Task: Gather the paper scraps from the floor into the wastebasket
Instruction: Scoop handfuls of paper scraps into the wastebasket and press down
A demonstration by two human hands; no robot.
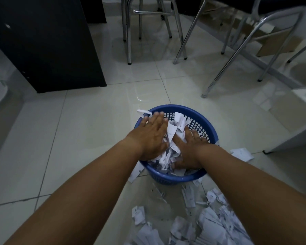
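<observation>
- Wastebasket (208, 124): blue plastic, round, lattice walls, upright on the pale tiled floor (81, 131), centre of view.
- Paper scraps in the basket (173, 133): white torn slips with dark print, heaped above the rim between the two hands; one strip (143, 111) hangs over the far left rim.
- Left hand (151, 135): palm down, fingers spread flat, pressing on the left side of the heap; grips nothing that can be seen.
- Right hand (189, 149): palm down, fingers spread, sunk among the scraps on the right side of the basket; whether any paper is caught beneath it cannot be told.
- Scraps on the floor (210, 225): loose pile near the bottom edge, just in front of the basket, between the forearms and under the right one.
- Single scrap (242, 153): lies on the tile just right of the basket.
- Slip (135, 172): lies against the basket's near left base.
- Dark cabinet (48, 43): upper left, well apart.
- Chrome chair legs (129, 32): stand behind the basket, upper centre and right.
</observation>
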